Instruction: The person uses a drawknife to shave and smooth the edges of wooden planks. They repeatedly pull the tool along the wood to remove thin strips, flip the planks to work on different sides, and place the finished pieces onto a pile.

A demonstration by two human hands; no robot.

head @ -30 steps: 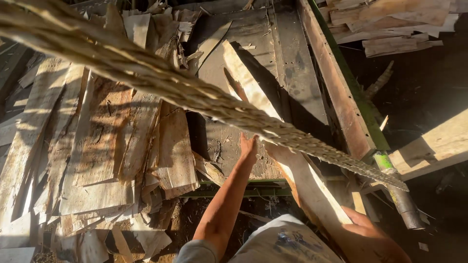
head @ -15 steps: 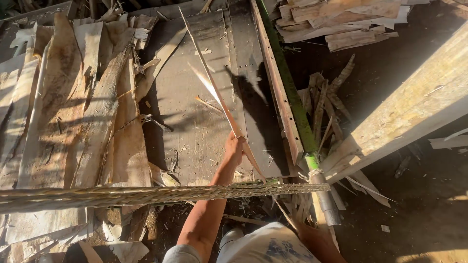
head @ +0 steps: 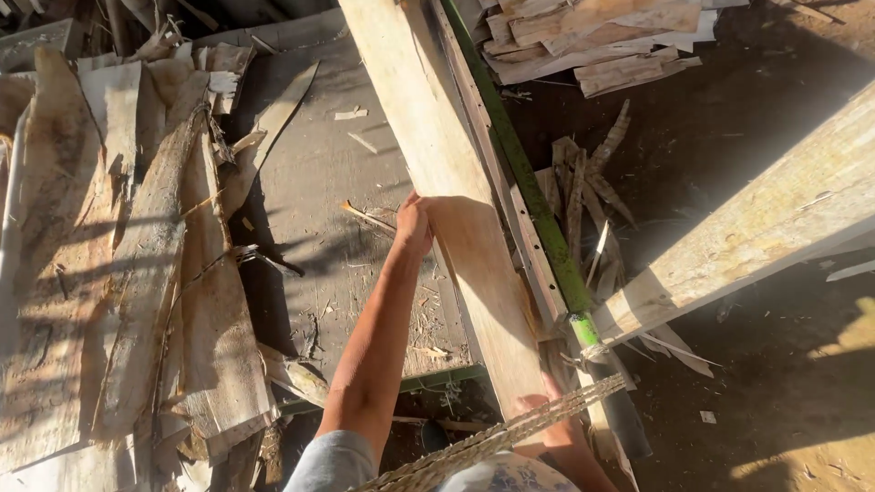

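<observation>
Between both hands (head: 415,223) (head: 547,421), veneer sheet (head: 474,264) held

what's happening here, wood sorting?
A person holds a long pale wooden plank with both hands: left hand gripping its left edge, right hand at the near end. The plank lies lengthwise beside a green metal rail. Rough bark slabs are piled at left.

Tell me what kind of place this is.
Probably a rough outdoor wood or veneer workshop: thin wood sheets lie heaped at the left, offcuts litter the dirt ground, and the left hand grips a long plank.
</observation>
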